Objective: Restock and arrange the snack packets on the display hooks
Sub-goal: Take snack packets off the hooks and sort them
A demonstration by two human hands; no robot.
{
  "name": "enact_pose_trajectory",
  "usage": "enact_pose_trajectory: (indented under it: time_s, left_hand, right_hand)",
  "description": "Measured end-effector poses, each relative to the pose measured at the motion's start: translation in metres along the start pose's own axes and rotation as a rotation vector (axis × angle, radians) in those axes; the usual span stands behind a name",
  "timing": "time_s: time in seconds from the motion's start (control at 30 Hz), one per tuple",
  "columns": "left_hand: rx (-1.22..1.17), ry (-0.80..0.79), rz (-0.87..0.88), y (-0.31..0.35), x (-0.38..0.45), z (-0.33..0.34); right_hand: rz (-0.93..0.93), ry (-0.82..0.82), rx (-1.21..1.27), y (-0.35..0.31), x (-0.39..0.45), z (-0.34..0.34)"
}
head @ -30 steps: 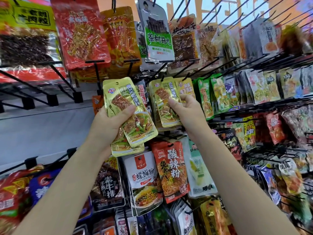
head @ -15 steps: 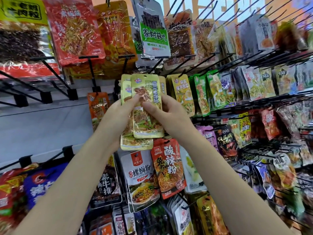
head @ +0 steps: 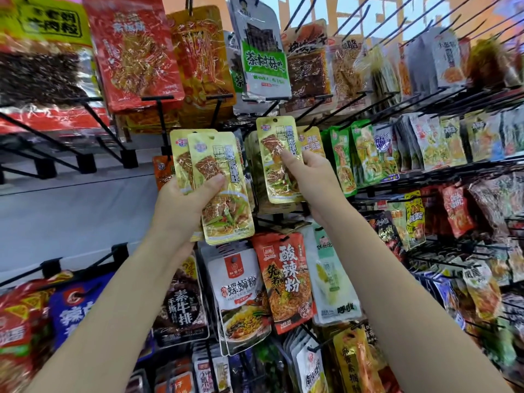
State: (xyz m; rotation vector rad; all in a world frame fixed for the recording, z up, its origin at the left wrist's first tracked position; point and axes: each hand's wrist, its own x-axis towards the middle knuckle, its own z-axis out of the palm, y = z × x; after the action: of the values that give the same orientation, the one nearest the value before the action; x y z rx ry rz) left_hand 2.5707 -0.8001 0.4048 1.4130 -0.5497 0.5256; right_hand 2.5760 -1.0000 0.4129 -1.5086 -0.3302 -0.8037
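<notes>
Pinching a single gold packet (head: 279, 161) between thumb and fingers, the right hand (head: 307, 177) holds it up against the hanging row of the same gold packets (head: 255, 171), its punched top near a black hook (head: 304, 124). The left hand (head: 184, 205) curls round a small stack of spare packets (head: 218, 188), thumb pressed across the front one.

A likely slip: the hole missing the hook tip, so the packet buckles or drops behind the row. The thin stack could also fan out and slide from under the thumb, since the film looks slick.

No bins or trays show; the rack (head: 397, 177) carries everything on hooks, with noodle pouches (head: 286, 282) hanging below and larger red bags (head: 133, 52) above.
</notes>
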Motion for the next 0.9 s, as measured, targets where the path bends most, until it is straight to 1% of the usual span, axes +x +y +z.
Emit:
enact_pose_trajectory:
  time_s: [0.2, 0.27, 0.33, 0.4, 0.47, 0.5, 0.53, 0.57, 0.63, 0.67, 0.7, 0.77, 0.83, 0.9]
  left_hand:
    - [0.001, -0.008, -0.006, 0.001, -0.003, -0.001]
    - [0.002, -0.012, 0.004, 0.002, -0.004, -0.001]
    - [-0.011, -0.017, 0.006, 0.002, -0.004, 0.000]
    - [-0.028, -0.018, 0.004, 0.001, -0.003, 0.000]
    - [-0.043, -0.016, 0.004, -0.001, -0.001, 0.002]
    - [-0.052, -0.013, 0.002, 0.000, 0.000, 0.004]
    - [-0.063, -0.013, 0.003, 0.001, 0.000, 0.007]
    - [-0.072, -0.016, 0.003, 0.002, 0.001, 0.009]
    - [-0.083, -0.021, 0.005, 0.003, 0.002, 0.016]
    - [-0.085, -0.025, 0.007, 0.004, 0.003, 0.020]
    - [-0.085, -0.032, 0.010, 0.004, 0.003, 0.024]
    - [-0.071, -0.056, 0.008, 0.005, 0.002, 0.030]
    - [-0.030, -0.080, 0.000, 0.006, 0.002, 0.029]
    - [0.019, -0.048, 0.005, 0.004, 0.004, 0.020]
  right_hand:
    - [-0.007, -0.042, 0.036, 0.010, 0.009, 0.001]
    - [0.003, -0.011, 0.016, 0.016, 0.011, 0.000]
    - [-0.020, 0.037, -0.114, 0.022, 0.013, -0.003]
    - [-0.134, 0.141, -0.319, 0.025, 0.010, -0.005]
    - [-0.248, 0.269, -0.362, 0.025, 0.004, -0.005]
    - [-0.289, 0.291, -0.333, 0.024, 0.001, -0.004]
    - [-0.317, 0.272, -0.290, 0.020, -0.004, -0.003]
    - [-0.325, 0.205, -0.237, 0.019, -0.006, 0.000]
    - [-0.284, -0.017, -0.158, 0.011, -0.015, 0.007]
    - [-0.262, -0.110, -0.150, 0.009, -0.019, 0.011]
    - [-0.260, -0.169, -0.152, 0.009, -0.022, 0.015]
    - [-0.263, -0.197, -0.117, 0.012, -0.025, 0.021]
    - [-0.227, -0.150, -0.045, 0.014, -0.025, 0.019]
    - [-0.184, -0.087, 0.000, 0.014, -0.020, 0.011]
